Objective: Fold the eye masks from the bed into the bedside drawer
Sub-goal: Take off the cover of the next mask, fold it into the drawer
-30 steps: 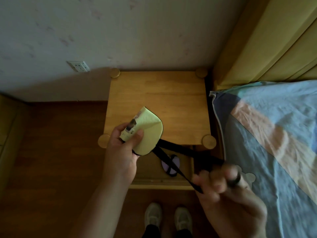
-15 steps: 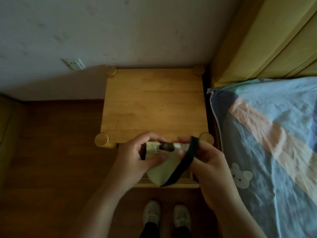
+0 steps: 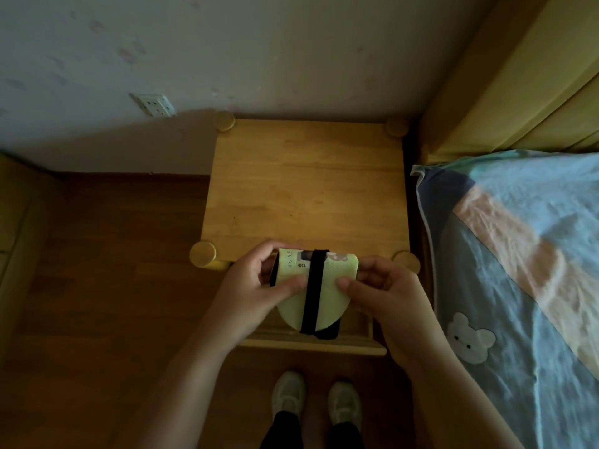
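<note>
Head view: black strap (image 3: 313, 290) now wrapped round the folded eye mask (image 3: 312, 286), left hand (image 3: 259, 286) and right hand (image 3: 385, 293) both clamped on it above the open drawer (image 3: 311, 346), ready to drop in.

Folded pale-green eye mask (image 3: 319, 288) held btwn both hands over open bedside drawer (image 3: 350, 346), approx 6 o'clock of nightstand top (image 3: 304, 192). Black strap (image 3: 313, 291) wrapped vertically round mask centre. Left hand (image 3: 259, 290) grips mask's 9 o'clock side, thumb on front; right hand (image 3: 382, 291) grips 3 o'clock side. Bed (image 3: 525, 254) at 3 o'clock; wall socket (image 3: 152, 104) at 10 o'clock.
</note>
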